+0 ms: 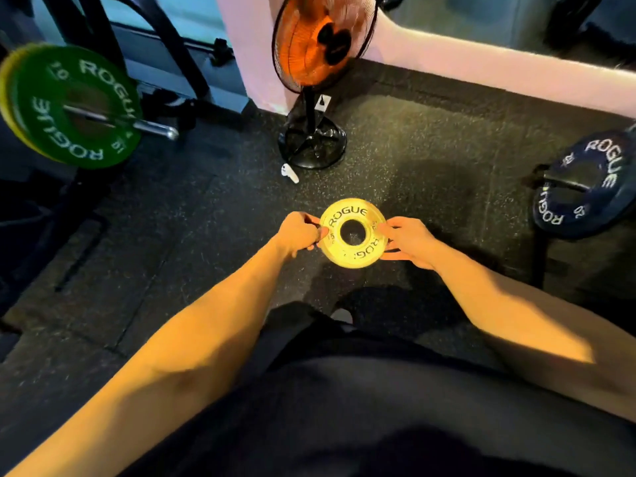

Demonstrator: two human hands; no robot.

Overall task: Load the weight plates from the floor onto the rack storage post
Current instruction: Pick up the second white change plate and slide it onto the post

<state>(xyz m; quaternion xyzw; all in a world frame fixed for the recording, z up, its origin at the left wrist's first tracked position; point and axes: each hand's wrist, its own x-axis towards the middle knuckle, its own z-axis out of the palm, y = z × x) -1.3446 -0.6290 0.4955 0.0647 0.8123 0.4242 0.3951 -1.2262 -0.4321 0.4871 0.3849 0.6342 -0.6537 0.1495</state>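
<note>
A small yellow Rogue weight plate point(353, 215) is held flat in front of me above the dark rubber floor. My left hand point(298, 234) grips its left rim and my right hand point(409, 241) grips its right rim. At the far left, a green 10 plate point(51, 108) hangs on a steel storage post point(156, 129), with a yellow plate behind it. On the right, a dark blue plate point(585, 187) sits on another black post point(564, 182).
An orange standing fan point(321, 39) with a round black base point(311, 141) stands ahead of me. A small white object point(289, 173) lies on the floor by the base. A pale wall ledge point(499, 63) runs along the back. Black rack uprights point(86, 25) rise at the left.
</note>
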